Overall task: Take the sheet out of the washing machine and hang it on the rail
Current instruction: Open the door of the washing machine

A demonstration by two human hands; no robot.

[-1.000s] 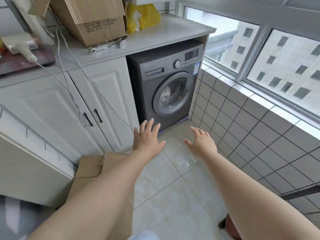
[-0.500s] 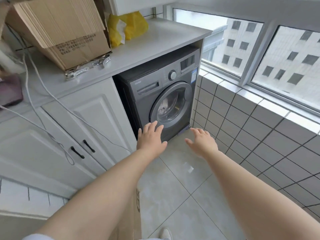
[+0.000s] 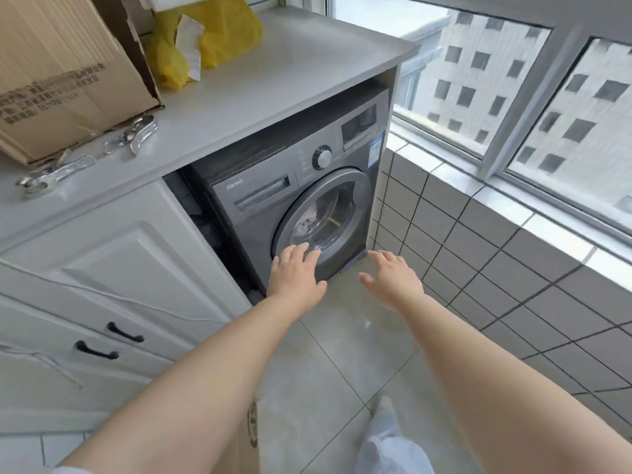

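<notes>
A dark grey front-loading washing machine (image 3: 263, 200) stands under the white counter, its round door (image 3: 355, 196) closed. Pale fabric, the sheet (image 3: 309, 224), shows dimly through the door glass. My left hand (image 3: 295, 271) is stretched out, fingers spread, in front of the door's lower left rim; I cannot tell whether it touches. My right hand (image 3: 393, 278) is open and empty, just right of the machine's lower corner. No rail is in view.
White cabinet doors (image 3: 113, 282) with black handles run along the left. On the counter (image 3: 290, 73) sit a cardboard box (image 3: 65, 80), a yellow bag (image 3: 219, 35) and metal clips (image 3: 136, 135). A grey tiled wall (image 3: 478, 254) under the windows closes the right side. Another cardboard box (image 3: 251, 436) stands by my legs.
The view has moved closer to the washing machine and both hands have reached forward toward its door. Both hands stay open and empty.
</notes>
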